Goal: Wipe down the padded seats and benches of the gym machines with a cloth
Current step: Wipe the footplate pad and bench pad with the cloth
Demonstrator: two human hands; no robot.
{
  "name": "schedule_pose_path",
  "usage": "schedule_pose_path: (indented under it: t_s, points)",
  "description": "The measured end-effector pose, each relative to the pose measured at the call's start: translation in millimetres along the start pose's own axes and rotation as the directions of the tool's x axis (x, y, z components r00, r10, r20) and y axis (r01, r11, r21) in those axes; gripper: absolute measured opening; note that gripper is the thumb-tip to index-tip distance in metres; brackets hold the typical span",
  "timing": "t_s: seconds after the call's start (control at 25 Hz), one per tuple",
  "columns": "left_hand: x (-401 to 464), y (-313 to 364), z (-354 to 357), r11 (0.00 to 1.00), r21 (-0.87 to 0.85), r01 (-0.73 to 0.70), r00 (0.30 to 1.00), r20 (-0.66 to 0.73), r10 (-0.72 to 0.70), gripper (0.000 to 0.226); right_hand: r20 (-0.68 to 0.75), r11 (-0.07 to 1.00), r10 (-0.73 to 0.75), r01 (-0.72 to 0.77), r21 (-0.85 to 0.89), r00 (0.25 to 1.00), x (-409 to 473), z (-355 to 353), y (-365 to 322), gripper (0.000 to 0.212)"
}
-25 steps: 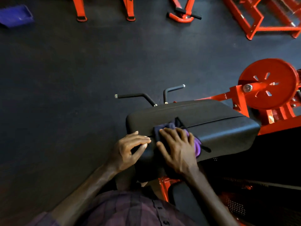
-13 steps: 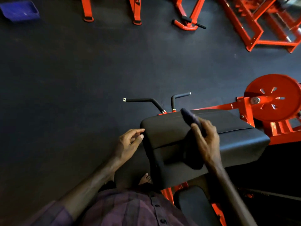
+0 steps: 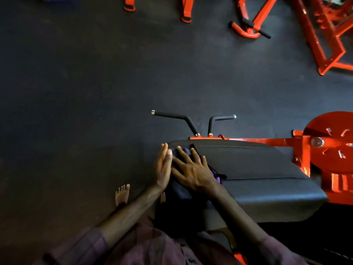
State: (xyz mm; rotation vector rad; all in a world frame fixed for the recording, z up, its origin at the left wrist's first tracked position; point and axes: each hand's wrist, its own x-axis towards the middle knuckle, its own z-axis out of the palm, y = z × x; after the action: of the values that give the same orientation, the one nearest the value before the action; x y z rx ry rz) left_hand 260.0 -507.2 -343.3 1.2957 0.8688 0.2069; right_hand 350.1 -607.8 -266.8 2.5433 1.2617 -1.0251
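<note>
A black padded bench [image 3: 248, 165] of a red gym machine lies in front of me, right of centre. A dark purple cloth [image 3: 186, 151] lies on the pad's left end. My right hand [image 3: 191, 169] presses flat on the cloth with fingers spread. My left hand [image 3: 163, 165] rests with straight fingers against the left edge of the pad, right beside the right hand. Most of the cloth is hidden under my right hand; a purple fold [image 3: 217, 176] shows by the wrist.
Two black handles [image 3: 191, 121] stick up behind the pad. A red weight disc [image 3: 332, 146] and frame stand to the right. More red machine frames [image 3: 315, 35] line the far side. My bare foot [image 3: 122, 195] stands on the dark rubber floor [image 3: 76, 111].
My right hand, which had lifted the cloth off the pad, has laid it flat at the pad's left end. My left hand moved in to the pad's edge.
</note>
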Motion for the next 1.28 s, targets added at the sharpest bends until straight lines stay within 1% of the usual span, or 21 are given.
schedule_pose_path:
  t_s: [0.08, 0.12, 0.2, 0.24, 0.28, 0.36, 0.44, 0.52, 0.6, 0.64, 0.68, 0.76, 0.8, 0.84, 0.88, 0.96, 1.0, 1.08, 1.16, 1.2, 1.28]
  points:
    - [3.5, 1.5, 3.8, 0.999, -0.028, 0.030, 0.998, -0.056, -0.031, 0.044, -0.010, 0.994, -0.109, 0.109, -0.018, 0.994, -9.2, 6.2, 30.4, 0.066]
    - [3.5, 0.1, 6.0, 1.000, -0.001, 0.028, 0.998, -0.057, -0.028, 0.045, -0.006, 0.994, -0.110, 0.109, -0.028, 0.994, -2.2, 3.6, 49.8, 0.071]
    - [1.5, -6.1, 7.9, 0.997, 0.077, 0.022, 0.999, -0.049, -0.018, 0.048, 0.034, 0.997, 0.055, -0.057, 0.053, 0.998, 21.1, -8.7, 62.0, 0.063]
    - [0.6, -7.4, 9.2, 0.996, 0.072, 0.044, 0.998, -0.050, -0.041, 0.048, 0.054, 0.990, 0.113, -0.117, 0.079, 0.992, 28.9, -11.7, 52.6, 0.061]
    - [-1.0, -8.4, 9.8, 0.996, 0.057, 0.062, 0.996, -0.069, -0.058, 0.049, 0.042, 0.993, 0.093, -0.095, 0.065, 0.995, 30.4, -8.4, 40.6, 0.062]
    - [-3.2, -4.5, 8.6, 0.996, 0.058, 0.069, 0.994, -0.090, -0.064, 0.049, -0.025, 0.997, -0.074, 0.074, -0.004, 0.997, 13.9, -0.3, 32.4, 0.069]
    - [-2.7, -0.6, 3.5, 0.986, 0.163, 0.040, 0.999, -0.036, -0.034, 0.044, -0.007, 0.988, -0.151, 0.151, -0.001, 0.988, 2.7, -1.6, 63.3, 0.066]
    - [-0.7, 0.9, 0.5, 0.937, 0.349, -0.022, 1.000, 0.019, 0.016, 0.044, 0.013, 0.999, -0.042, 0.042, 0.006, 0.999, 11.7, -11.6, 90.7, 0.061]
    - [3.5, 3.6, -0.4, 0.888, 0.456, -0.048, 0.999, 0.039, 0.034, 0.047, 0.000, 0.996, 0.081, -0.081, 0.034, 0.997, 24.5, -14.9, 83.7, 0.062]
    - [4.6, 5.4, -1.0, 0.872, 0.486, -0.056, 0.998, 0.043, 0.040, 0.048, -0.015, 0.998, 0.060, -0.060, 0.029, 0.998, 24.0, -13.3, 70.7, 0.068]
    - [5.6, 6.9, -2.0, 0.862, 0.504, -0.047, 0.999, 0.043, 0.029, 0.049, -0.027, 1.000, -0.012, 0.013, 0.018, 1.000, 19.3, -7.7, 61.6, 0.078]
    - [3.1, 11.8, -2.8, 0.856, 0.517, -0.021, 0.999, 0.047, -0.004, 0.051, -0.018, 0.988, -0.154, 0.154, 0.003, 0.988, 5.0, 0.1, 76.0, 0.090]
    - [1.1, 14.6, -2.5, 0.856, 0.516, -0.014, 0.999, 0.047, -0.013, 0.051, -0.006, 0.985, -0.172, 0.172, -0.003, 0.985, 0.4, -3.0, 93.7, 0.089]
    - [-0.2, 16.9, -1.9, 0.856, 0.517, -0.010, 0.999, 0.045, -0.016, 0.052, 0.003, 0.990, -0.141, 0.141, -0.010, 0.990, 1.4, -9.0, 112.1, 0.086]
    - [-1.0, 20.1, -0.7, 0.849, 0.528, -0.009, 0.999, 0.047, -0.018, 0.053, 0.014, 0.998, -0.062, 0.062, 0.001, 0.998, 5.9, -15.8, 123.2, 0.077]
    - [0.1, 26.3, 4.0, 0.817, 0.577, -0.003, 0.998, 0.055, -0.035, 0.054, 0.004, 0.996, 0.074, -0.074, 0.042, 0.997, 17.1, -19.7, 116.2, 0.062]
    - [1.7, 28.4, 6.8, 0.798, 0.602, 0.001, 0.997, 0.061, -0.047, 0.055, -0.027, 0.997, 0.069, -0.068, 0.027, 0.997, 18.2, -16.2, 104.5, 0.062]
    - [2.9, 32.8, 11.2, 0.761, 0.649, 0.009, 0.995, 0.069, -0.071, 0.055, -0.042, 0.998, -0.064, 0.064, -0.010, 0.997, 3.7, -5.5, 95.9, 0.068]
    - [2.8, 35.4, 13.6, 0.729, 0.684, 0.017, 0.991, 0.083, -0.101, 0.057, -0.013, 0.991, -0.132, 0.132, -0.029, 0.991, -13.8, -4.4, 119.2, 0.066]
    - [2.7, 37.3, 14.0, 0.721, 0.693, 0.028, 0.989, 0.088, -0.123, 0.058, 0.010, 0.995, -0.099, 0.099, -0.023, 0.995, -14.7, -8.8, 131.8, 0.063]
    - [2.4, 40.5, 18.1, 0.690, 0.723, 0.046, 0.981, 0.096, -0.166, 0.063, 0.023, 0.998, 0.037, -0.038, 0.047, 0.999, -5.7, -19.5, 135.3, 0.059]
